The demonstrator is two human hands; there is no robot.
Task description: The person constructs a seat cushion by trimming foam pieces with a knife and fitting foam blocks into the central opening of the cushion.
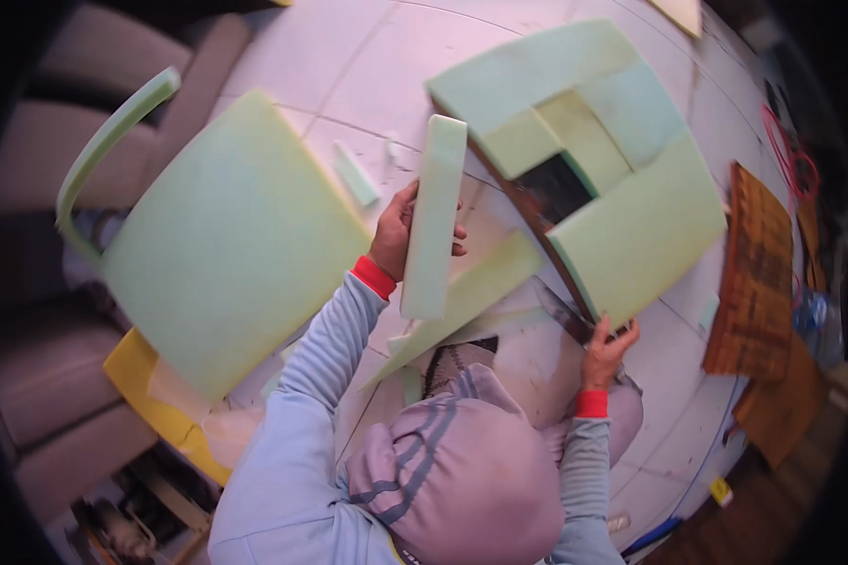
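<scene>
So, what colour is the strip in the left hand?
Pale green; the strip shows best in the head view.

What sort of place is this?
Probably an upholstery workshop, judging by the large pale-green foam sheet, the foam strip held in the left hand, and the sofa-like seating nearby.

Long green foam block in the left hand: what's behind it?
Behind the foam block, the left hand shows at both edges, fingertips on the right; its middle is covered.

Padded brown sofa (66,353), wooden board (756,273), tiled floor (386,71)
</scene>
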